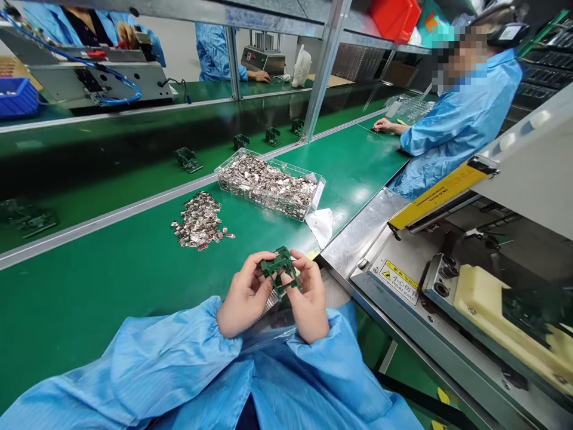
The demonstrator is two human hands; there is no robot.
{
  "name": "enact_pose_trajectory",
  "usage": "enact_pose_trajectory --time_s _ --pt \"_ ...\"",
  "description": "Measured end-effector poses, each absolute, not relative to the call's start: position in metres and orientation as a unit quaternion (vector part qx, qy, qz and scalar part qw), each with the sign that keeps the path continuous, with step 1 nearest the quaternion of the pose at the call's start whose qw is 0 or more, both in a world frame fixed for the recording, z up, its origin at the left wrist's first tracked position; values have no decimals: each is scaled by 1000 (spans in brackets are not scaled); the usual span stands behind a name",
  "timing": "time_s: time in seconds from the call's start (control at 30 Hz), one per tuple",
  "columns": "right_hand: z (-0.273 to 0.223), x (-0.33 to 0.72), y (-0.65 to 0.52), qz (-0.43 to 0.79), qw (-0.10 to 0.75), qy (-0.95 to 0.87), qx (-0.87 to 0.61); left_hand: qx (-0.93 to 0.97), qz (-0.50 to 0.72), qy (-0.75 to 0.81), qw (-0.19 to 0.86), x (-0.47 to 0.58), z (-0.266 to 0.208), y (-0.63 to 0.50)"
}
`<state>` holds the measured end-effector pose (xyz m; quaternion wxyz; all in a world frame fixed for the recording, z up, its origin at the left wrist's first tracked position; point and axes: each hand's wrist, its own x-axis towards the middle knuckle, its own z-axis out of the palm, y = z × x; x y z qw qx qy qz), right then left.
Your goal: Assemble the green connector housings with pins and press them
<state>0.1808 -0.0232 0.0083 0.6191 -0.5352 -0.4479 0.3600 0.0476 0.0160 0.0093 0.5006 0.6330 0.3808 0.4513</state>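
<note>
Between my two hands, close to my body at the table's front edge, is a dark green plastic frame (281,270) with openings through it. My left hand (246,292) grips its left side, fingers behind and thumb in front. On the other side my right hand (310,298) is closed on the same frame, its thumb pressing near the lower middle. A pile of small shiny metal pieces (199,221) lies on the green table beyond my left hand. Farther off stands a clear plastic tray (320,194) heaped with similar metal pieces.
Several dark green frames (188,160) sit on the strip behind the metal rail (161,194). A white cloth or paper (320,226) lies by the tray. At right is a machine with a warning label (398,280). A co-worker in blue (465,119) sits beyond it; others work across the line.
</note>
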Motion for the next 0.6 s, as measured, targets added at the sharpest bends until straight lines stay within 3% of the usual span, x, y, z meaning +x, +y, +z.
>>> enact_pose_trajectory --time_s 0.17,0.3,0.4,0.5,0.6 --pt "34 227 -57 318 556 -601 -478 719 337 331 510 46 53 10" --pt "58 275 -111 271 573 -621 -462 793 176 177 555 78 89 15" --pt "63 318 -165 185 657 -492 -540 836 129 49 531 140 112 25" --pt "64 362 -216 -27 750 -271 -603 870 200 -27 451 228 125 20" --pt "68 398 -246 -136 767 -165 -605 870 238 -36 430 314 124 4"
